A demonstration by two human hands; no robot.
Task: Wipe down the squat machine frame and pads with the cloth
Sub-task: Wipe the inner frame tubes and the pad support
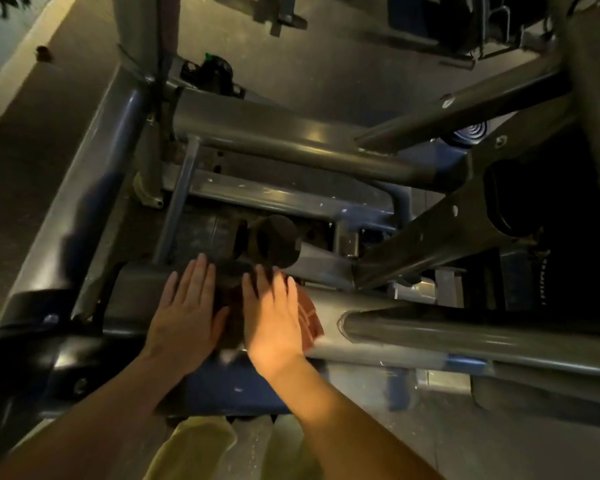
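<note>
I look down on the squat machine's grey steel frame (291, 140), a lattice of thick tubes. My left hand (184, 310) lies flat with straight fingers on the near cross tube (136, 285). Just to its right, my right hand (274, 313) presses flat on a reddish-orange cloth (310, 315) with pale stripes, which lies on the same tube; only the cloth's right edge shows past my palm. A dark round end cap (278, 240) sticks up just beyond my fingertips. A black pad (32, 348) sits at the lower left.
A diagonal tube (465, 337) runs off to the right near my right hand. A perforated steel arm (447, 220) crosses at the right. A small black object with a green tip (212, 72) lies on the floor behind the frame. Other equipment stands at the top.
</note>
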